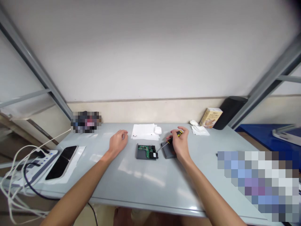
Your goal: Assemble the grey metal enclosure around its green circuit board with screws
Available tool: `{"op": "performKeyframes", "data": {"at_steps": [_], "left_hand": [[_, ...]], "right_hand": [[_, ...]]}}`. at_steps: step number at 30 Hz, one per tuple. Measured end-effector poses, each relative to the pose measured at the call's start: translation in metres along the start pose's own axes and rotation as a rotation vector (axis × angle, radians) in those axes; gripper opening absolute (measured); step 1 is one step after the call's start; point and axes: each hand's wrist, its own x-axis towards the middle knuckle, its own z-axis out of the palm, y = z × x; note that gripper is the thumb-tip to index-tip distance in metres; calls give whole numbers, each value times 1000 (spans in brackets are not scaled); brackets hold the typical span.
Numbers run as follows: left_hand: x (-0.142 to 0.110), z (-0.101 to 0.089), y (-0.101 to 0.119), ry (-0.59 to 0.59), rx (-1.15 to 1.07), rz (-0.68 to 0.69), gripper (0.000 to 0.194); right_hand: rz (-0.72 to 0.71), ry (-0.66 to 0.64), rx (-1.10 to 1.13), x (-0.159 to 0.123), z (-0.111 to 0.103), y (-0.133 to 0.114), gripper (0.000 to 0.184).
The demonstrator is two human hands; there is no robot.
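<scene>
In my right hand (181,144) is a screwdriver (179,133) with a yellow and black handle. Its thin metal shaft slants down to the left, and the tip is at the right edge of an opened dark grey device (141,154) with a green circuit board (147,150). A separate dark grey casing part (167,151) lies partly under my right hand. My left hand (117,142) rests on the desk to the left of the device, its fingers loosely curled with nothing visible in them.
Behind the device, small dark screws (134,136) lie on white paper (143,130), beside a small white case (157,130). A phone (62,163) and a power strip (35,169) with tangled cables are at left. A yellow box (211,117) and black cylinder (230,111) stand back right.
</scene>
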Motion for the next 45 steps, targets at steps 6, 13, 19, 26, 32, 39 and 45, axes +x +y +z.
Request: {"op": "performKeyframes", "data": {"at_steps": [6, 13, 19, 26, 32, 39, 45], "left_hand": [[26, -33, -43, 88, 134, -309, 57], [35, -57, -86, 59, 295, -531, 87], [33, -60, -99, 47, 310, -556, 84], [25, -65, -65, 101, 272, -371, 75], [-2, -52, 10, -315, -185, 298, 54], [-23, -19, 59, -525, -296, 610, 48], [-32, -13, 56, -532, -351, 613, 44]], "right_hand": [[-47, -23, -91, 3, -1, 6, 40], [-61, -41, -120, 6, -1, 10, 39], [-78, -42, -140, 7, -3, 15, 39], [-101, -38, -127, 5, -2, 11, 39], [-121, -38, -149, 7, -1, 10, 43], [-147, -23, -155, 7, -3, 7, 47], [-147, -14, -186, 7, -1, 8, 40]]}}
